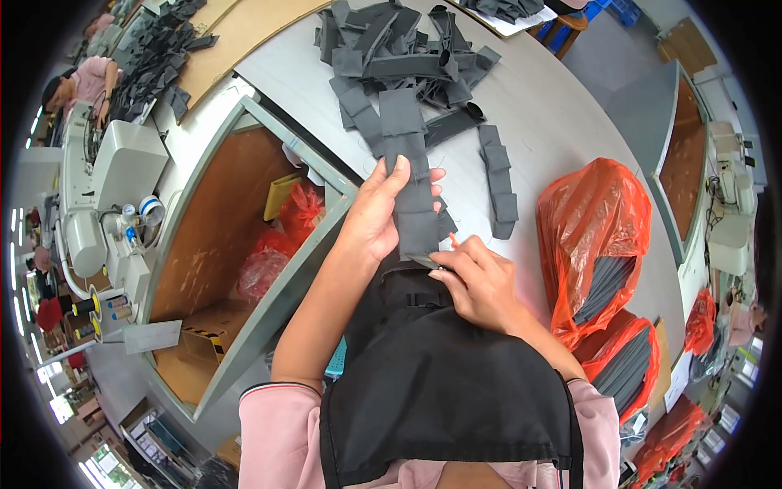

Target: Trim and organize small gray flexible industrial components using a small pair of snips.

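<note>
A dark grey fabric strip (413, 200) with folded, stitched sections hangs lengthwise in front of me. My left hand (381, 204) is closed around its middle, thumb on top and fingertips showing past the far side. In my right hand (481, 281) is a pair of thread snips (423, 261), mostly covered by the fingers. The metal tip lies at the strip's lower end, and a bit of orange shows above the fingers. Beyond the hands, a heap of similar grey strips (399, 61) spreads over the pale table (529, 106). One separate strip (498, 183) lies to the right.
Red plastic bags (593, 204) packed with grey strips stand at the right. To the left is an open wooden compartment (216, 196) holding red bags and cardboard. A sewing machine (122, 163) sits farther left, where another person (85, 85) works. A black apron (440, 391) covers my front.
</note>
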A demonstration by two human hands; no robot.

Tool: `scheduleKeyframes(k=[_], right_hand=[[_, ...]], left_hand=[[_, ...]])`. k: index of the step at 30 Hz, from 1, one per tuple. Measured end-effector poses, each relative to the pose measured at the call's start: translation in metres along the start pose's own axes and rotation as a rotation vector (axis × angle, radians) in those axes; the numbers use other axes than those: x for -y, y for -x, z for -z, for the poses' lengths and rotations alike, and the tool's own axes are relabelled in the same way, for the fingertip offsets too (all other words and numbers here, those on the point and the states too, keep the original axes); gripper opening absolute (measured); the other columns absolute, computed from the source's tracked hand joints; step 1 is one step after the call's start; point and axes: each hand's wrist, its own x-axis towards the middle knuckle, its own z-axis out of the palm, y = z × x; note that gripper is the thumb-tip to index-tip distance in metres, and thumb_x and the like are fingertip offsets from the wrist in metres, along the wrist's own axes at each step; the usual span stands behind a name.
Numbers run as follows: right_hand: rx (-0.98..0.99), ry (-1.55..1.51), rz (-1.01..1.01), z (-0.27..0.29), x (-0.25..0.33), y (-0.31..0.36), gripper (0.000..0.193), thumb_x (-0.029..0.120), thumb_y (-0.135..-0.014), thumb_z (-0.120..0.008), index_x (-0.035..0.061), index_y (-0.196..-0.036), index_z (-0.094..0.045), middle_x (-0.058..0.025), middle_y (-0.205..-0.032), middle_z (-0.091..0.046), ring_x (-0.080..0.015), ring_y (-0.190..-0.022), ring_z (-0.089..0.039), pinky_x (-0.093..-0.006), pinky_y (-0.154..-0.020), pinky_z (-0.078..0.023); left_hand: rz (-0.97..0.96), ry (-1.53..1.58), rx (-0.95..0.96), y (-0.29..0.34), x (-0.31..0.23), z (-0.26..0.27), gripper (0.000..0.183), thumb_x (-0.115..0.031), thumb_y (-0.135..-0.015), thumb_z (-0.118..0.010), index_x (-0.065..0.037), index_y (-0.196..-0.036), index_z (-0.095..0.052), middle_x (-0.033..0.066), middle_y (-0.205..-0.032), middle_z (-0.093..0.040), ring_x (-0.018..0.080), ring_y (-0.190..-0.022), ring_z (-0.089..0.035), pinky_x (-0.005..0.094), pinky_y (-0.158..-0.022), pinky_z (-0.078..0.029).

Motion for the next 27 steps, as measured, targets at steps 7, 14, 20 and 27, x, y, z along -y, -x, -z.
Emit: scheduleKeyframes(k=[7, 14, 20, 27], right_hand=[[0.034, -0.015, -0.062, 0.008, 0.000, -0.001, 0.023, 0.006, -0.067, -0.073, 0.0059, -0.087, -0.063, -0.0063, -0.071, -0.051, -0.0202, -0.056, -0.054, -0.0295, -0.048, -0.042], [-0.005, 0.091, -0.145, 0.021, -0.001, 0.004, 0.024, 0.006, -0.067, -0.073, 0.0059, -0.088, -0.063, -0.0061, -0.072, -0.050, -0.0205, -0.057, -0.054, -0.0306, -0.049, -0.043], [0.039, 0.096, -0.121, 0.019, -0.001, -0.003, 0.021, 0.009, -0.070, -0.070, 0.0068, -0.088, -0.060, -0.0062, -0.075, -0.047, -0.0231, -0.058, -0.055, -0.0334, -0.050, -0.043], [0.042, 0.071, -0.159, 0.013, -0.002, -0.004, 0.023, 0.009, -0.069, -0.072, 0.0061, -0.089, -0.062, -0.0069, -0.073, -0.050, -0.0232, -0.057, -0.055, -0.0323, -0.049, -0.043]], left_hand=[[0.041, 0.033, -0.004, 0.007, -0.006, -0.010, 0.031, -0.032, -0.093, -0.050, -0.009, -0.111, -0.040, 0.0155, -0.103, -0.060, 0.0251, -0.082, -0.062, 0.0420, -0.067, -0.055], [-0.026, -0.034, -0.055, 0.003, -0.007, -0.007, 0.031, -0.035, -0.094, -0.046, -0.013, -0.115, -0.042, 0.0117, -0.105, -0.060, 0.0227, -0.083, -0.061, 0.0438, -0.068, -0.055], [-0.049, -0.047, -0.060, 0.002, -0.009, -0.012, 0.032, -0.035, -0.094, -0.046, -0.013, -0.116, -0.042, 0.0117, -0.103, -0.060, 0.0213, -0.081, -0.060, 0.0416, -0.066, -0.054], [-0.043, -0.048, -0.051, 0.001, -0.009, -0.011, 0.033, -0.036, -0.093, -0.047, -0.013, -0.116, -0.042, 0.0113, -0.102, -0.060, 0.0209, -0.080, -0.060, 0.0411, -0.065, -0.054]])
